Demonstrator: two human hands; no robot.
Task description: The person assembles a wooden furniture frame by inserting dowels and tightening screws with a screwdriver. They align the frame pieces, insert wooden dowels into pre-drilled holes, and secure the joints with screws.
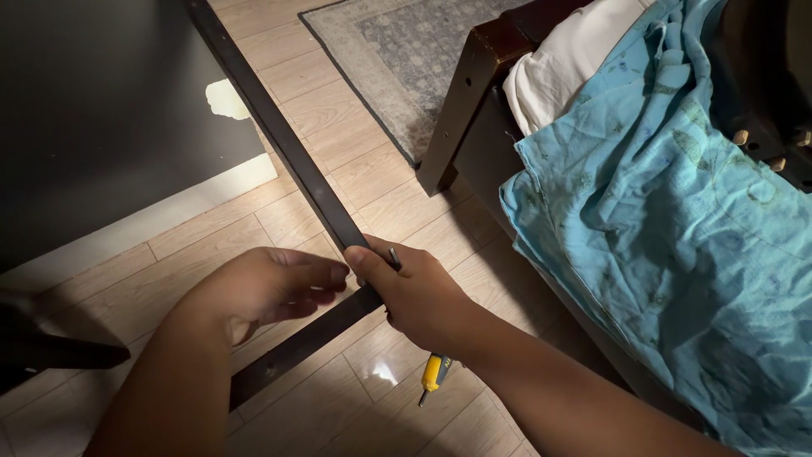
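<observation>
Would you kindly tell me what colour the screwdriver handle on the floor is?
Yellow screwdriver handle with a black band, seen in the head view.

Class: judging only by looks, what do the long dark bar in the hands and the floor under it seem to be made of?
Bar: probably dark-painted or stained wood, possibly metal; flat, straight, matt, scuffed edges. Both the left hand and right hand grip it.
Floor: pale wood-look planks, likely laminate; visible seams, glossy reflection.
</observation>
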